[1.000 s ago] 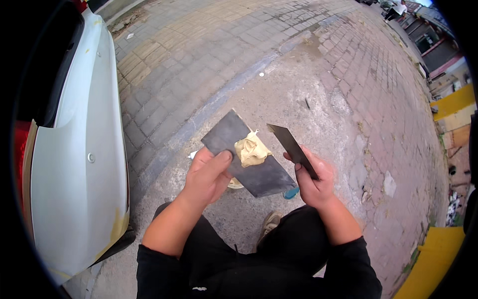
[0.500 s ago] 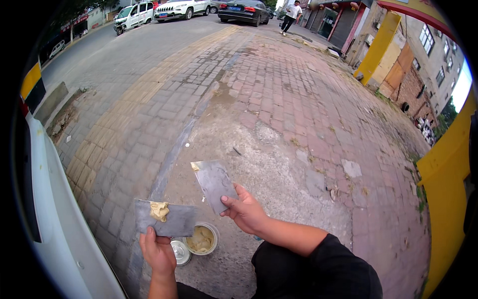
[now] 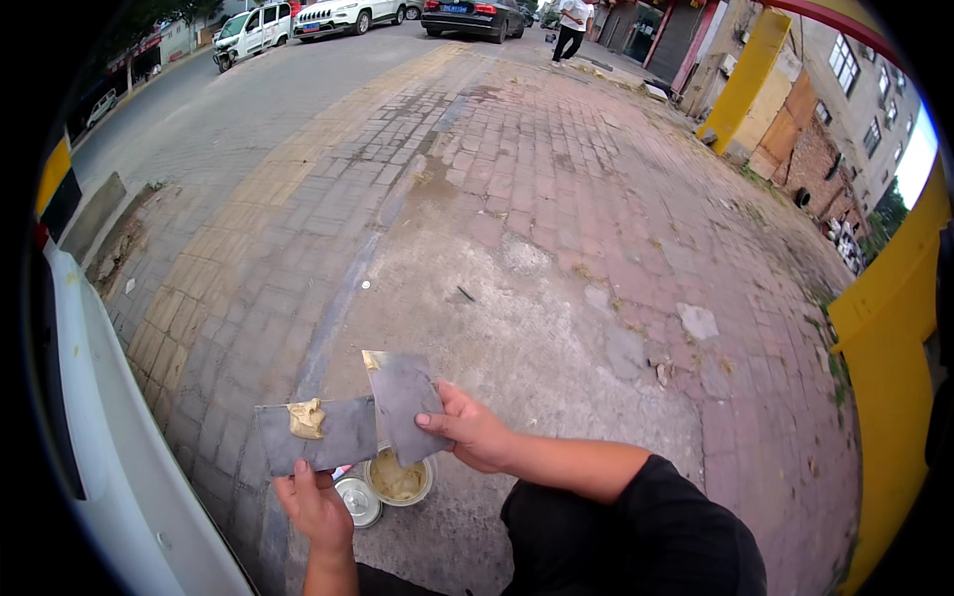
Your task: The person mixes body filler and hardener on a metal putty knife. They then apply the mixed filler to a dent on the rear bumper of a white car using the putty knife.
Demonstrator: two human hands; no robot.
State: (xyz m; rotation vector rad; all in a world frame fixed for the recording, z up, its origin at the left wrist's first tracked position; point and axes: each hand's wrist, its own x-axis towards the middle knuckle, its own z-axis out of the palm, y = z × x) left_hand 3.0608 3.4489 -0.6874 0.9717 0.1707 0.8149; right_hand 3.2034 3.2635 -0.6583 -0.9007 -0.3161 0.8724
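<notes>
My left hand (image 3: 316,505) pinches the lower edge of a flat grey putty spreader (image 3: 348,434), and a lump of beige putty (image 3: 306,419) sits on its upper face. Gripped by my right hand (image 3: 471,429) is a second grey spreader (image 3: 405,402), with a smear of putty on its upper left corner. The two plates are close together, their neighbouring edges meeting or overlapping; whether they touch I cannot tell. Below them on the ground stands an open tub of beige putty (image 3: 399,479), its rim partly behind the right spreader. A round metal lid (image 3: 359,502) lies beside the tub.
A white vehicle panel (image 3: 119,427) runs along my left side. Yellow metal posts (image 3: 884,368) rise at the right. Brick paving (image 3: 566,179) stretches ahead, with parked cars (image 3: 472,18) and a walking person (image 3: 572,28) in the distance.
My right hand has brought its spreader down and left, up to the left one's right edge. The left spreader has shifted slightly left. The far person has walked closer.
</notes>
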